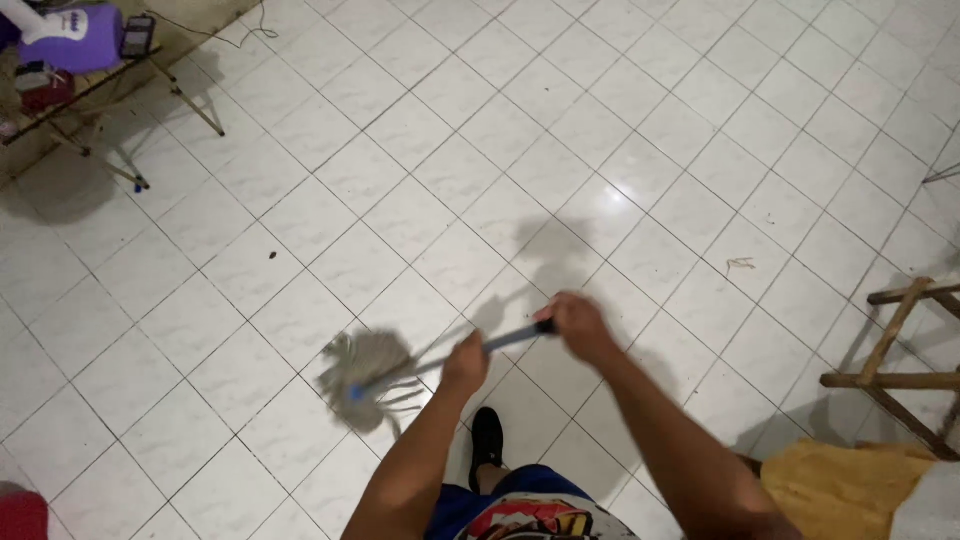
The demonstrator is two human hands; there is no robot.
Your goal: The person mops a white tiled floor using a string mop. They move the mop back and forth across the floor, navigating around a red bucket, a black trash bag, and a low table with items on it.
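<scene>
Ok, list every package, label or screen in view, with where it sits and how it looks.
Purple plastic container with a white label: top left, on the folding table; boxy, white patch on its side.
Small dark screened device: right beside the container; flat, rectangular, too small to tell more.
Dark red box-like item: under that table's top; blurred.

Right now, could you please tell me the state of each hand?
Left hand: closed around the blue-handled grey string mop, lower on its shaft.
Right hand: closed around the same mop's handle at its upper end.
</scene>
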